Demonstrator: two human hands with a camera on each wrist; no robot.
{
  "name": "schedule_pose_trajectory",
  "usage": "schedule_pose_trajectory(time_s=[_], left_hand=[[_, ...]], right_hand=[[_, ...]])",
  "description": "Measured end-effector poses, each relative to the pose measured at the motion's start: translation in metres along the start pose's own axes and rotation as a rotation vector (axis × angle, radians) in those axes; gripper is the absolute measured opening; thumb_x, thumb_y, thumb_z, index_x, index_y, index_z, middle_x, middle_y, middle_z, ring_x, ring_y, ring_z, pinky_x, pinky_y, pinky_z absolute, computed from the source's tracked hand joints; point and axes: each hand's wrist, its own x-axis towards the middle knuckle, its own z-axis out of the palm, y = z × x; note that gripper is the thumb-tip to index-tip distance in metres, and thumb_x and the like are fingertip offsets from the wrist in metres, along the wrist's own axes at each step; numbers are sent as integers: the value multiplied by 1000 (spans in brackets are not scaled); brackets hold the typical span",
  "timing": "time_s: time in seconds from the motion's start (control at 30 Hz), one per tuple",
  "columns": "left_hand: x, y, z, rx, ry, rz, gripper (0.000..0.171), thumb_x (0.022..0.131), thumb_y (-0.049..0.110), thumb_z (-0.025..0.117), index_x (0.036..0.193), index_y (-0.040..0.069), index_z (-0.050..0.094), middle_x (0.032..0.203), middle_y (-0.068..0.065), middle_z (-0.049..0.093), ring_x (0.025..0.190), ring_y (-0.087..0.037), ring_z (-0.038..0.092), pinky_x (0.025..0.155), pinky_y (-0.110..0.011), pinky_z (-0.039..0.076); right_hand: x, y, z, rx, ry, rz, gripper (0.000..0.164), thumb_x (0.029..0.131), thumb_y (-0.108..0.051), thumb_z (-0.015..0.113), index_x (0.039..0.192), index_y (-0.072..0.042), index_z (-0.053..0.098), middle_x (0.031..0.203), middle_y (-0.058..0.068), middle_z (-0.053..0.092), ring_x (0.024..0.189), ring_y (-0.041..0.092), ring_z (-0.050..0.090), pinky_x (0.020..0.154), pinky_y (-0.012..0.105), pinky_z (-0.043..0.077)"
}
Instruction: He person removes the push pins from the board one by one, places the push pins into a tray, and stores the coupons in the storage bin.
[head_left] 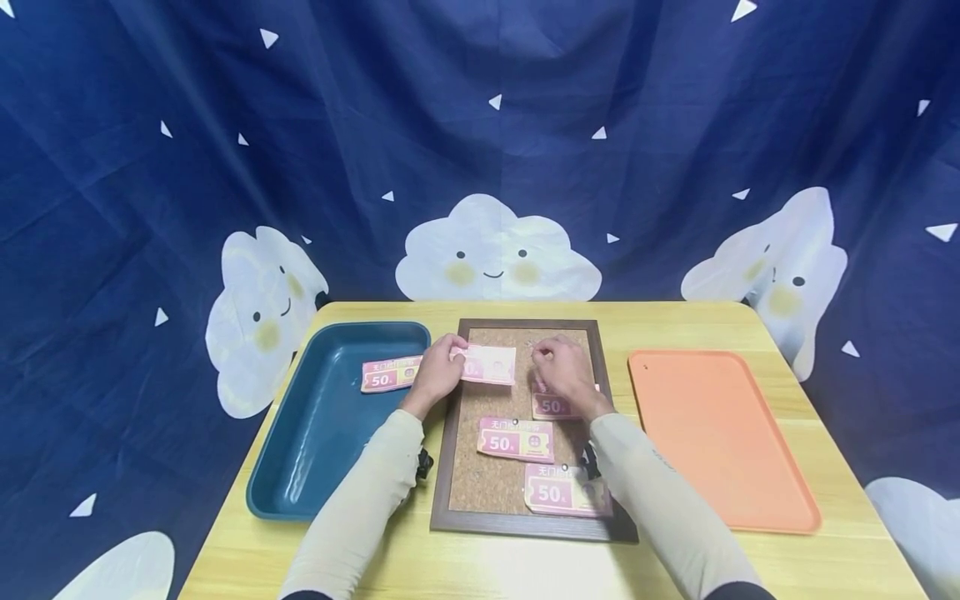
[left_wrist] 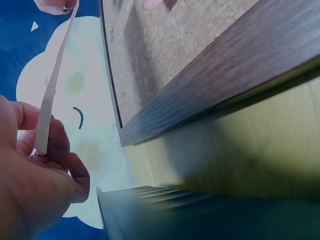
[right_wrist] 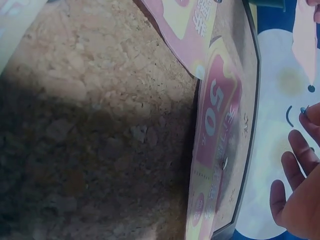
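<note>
My left hand [head_left: 440, 367] pinches a pink and white paper coupon [head_left: 489, 365] by its left end, over the upper part of a cork board [head_left: 480, 492] with a dark wood frame. Seen from the left wrist, the coupon [left_wrist: 54, 80] is edge-on and raised, between thumb and fingers. My right hand [head_left: 564, 364] is over the board's upper right, its thumb and forefinger pinching a small pushpin [right_wrist: 303, 110]. Below that hand a pink coupon [head_left: 551, 406] lies on the cork, partly covered. Two more coupons sit lower, a middle one [head_left: 515, 442] and a bottom one [head_left: 555, 492], each with a pin at its top.
On the left stands a deep teal tray [head_left: 288, 450], with another pink coupon [head_left: 386, 375] inside it. A flat orange tray [head_left: 720, 442] lies to the right of the board. Behind the wooden table [head_left: 405, 533] hangs a blue curtain [head_left: 480, 100] with clouds.
</note>
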Motion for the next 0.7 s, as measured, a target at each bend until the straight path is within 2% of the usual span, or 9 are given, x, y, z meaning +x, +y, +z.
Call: schedule_pose_trajectory(time_s=[0.3, 0.53, 0.7], left_hand=[[2, 2, -8, 3, 29, -2, 22, 89, 13, 51, 109, 13, 62, 125, -9, 62, 123, -27, 54, 107, -43, 40], [3, 2, -17, 0, 38, -13, 24, 89, 14, 50, 110, 12, 62, 123, -10, 62, 113, -27, 56, 105, -45, 40], [4, 1, -23, 1, 56, -10, 25, 88, 14, 51, 110, 11, 61, 122, -9, 63, 119, -27, 55, 104, -44, 40]], right_hand=[[-3, 6, -6, -10, 34, 9, 22, 90, -29, 57, 101, -18, 73, 110, 3, 67, 110, 27, 59, 99, 46, 42], [-5, 14, -7, -35, 8, 3, 21, 90, -28, 57, 99, -17, 72, 110, 4, 67, 110, 27, 58, 99, 48, 41], [-6, 16, -9, -35, 19, -1, 19, 90, -27, 58, 97, -16, 72, 110, 5, 67, 110, 28, 59, 99, 45, 42]])
